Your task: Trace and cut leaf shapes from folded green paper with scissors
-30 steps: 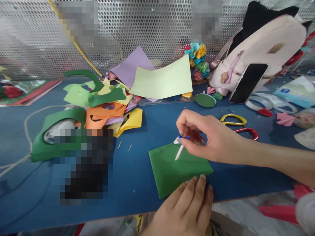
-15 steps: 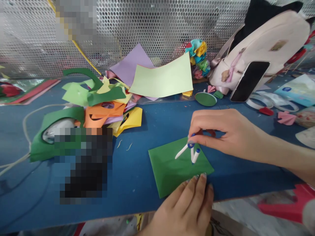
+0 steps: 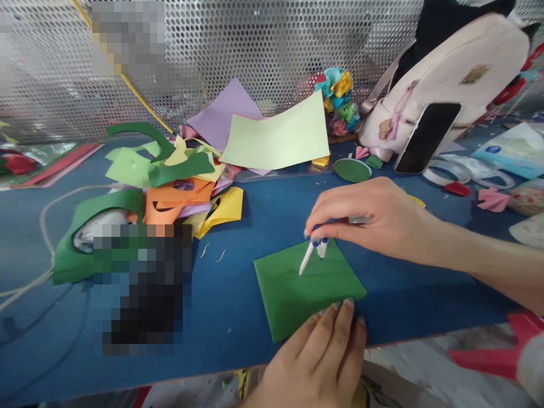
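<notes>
Green rectangular sheet of paper [image 3: 293, 300], which may be folded, lies flat on the blue desk [image 3: 212, 328] at the near side, right of the scene's middle. The bare left hand [image 3: 317, 360] reaches in from the near edge, its extended fingers laid together over the sheet's near right edge, grasping nothing. The bare right hand [image 3: 369, 218] comes in from the right above the sheet's far part and pinches the top of a white and blue plastic drawing compass [image 3: 305, 263] between thumb and fingers. One white leg slants down to a point over the sheet's middle; the other, shorter to view, stands just right of it. Whether both tips touch the paper cannot be told.

At the left, a heap of cut paper holds an orange scrap with openings [image 3: 164, 207], a folded yellow piece [image 3: 229, 208] and a dark green frame-like offcut [image 3: 70, 258]. Farther back, a curved pale green sheet [image 3: 276, 141] stands partly in front of a purple sheet [image 3: 229, 110]. At the far right, a black-screened smartphone [image 3: 430, 139] leans against a cream backpack [image 3: 463, 73], with a dark green paper oval [image 3: 352, 170] to their left.
</notes>
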Available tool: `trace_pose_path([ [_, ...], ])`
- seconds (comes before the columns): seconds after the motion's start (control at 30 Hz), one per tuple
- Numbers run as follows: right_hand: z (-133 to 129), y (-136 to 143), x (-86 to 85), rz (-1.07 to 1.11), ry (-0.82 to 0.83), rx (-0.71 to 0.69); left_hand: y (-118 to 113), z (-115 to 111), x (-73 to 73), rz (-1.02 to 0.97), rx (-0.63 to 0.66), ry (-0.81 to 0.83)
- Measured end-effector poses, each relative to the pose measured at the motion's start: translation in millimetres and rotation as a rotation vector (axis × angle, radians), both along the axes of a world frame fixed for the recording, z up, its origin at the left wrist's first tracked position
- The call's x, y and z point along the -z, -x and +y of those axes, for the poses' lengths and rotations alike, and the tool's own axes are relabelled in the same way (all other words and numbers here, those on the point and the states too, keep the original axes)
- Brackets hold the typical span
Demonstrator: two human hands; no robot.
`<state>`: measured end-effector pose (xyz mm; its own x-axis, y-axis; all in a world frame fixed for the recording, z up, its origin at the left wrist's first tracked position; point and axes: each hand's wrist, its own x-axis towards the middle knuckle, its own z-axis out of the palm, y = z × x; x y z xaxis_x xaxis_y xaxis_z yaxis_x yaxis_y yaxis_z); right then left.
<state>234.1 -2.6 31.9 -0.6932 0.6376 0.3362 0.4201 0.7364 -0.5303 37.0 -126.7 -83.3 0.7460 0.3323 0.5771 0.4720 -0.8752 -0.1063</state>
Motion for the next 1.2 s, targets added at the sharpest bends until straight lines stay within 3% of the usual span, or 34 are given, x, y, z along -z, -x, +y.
trace_pose_path([
  [0.2, 2.9, 11.1, -4.0, 0.01, 0.004, -0.092, 0.9, -1.8, 0.6, -0.008, -0.013, 0.021],
  [0.67, -32.0, -14.4, -5.9, -0.062, 0.061, 0.042, -0.9, -2.9, -0.3, -0.012, -0.019, 0.042],
  [0.97, -49.6, -6.9, -3.6, -0.08, -0.037, 0.1, -1.3, -4.3, -0.7, -0.005, -0.03, 0.072],
  [1.2, -45.6, 0.2, 0.4, 0.008, 0.067, 0.066, 0.6, -6.1, -0.1, -0.009, -0.029, 0.056],
])
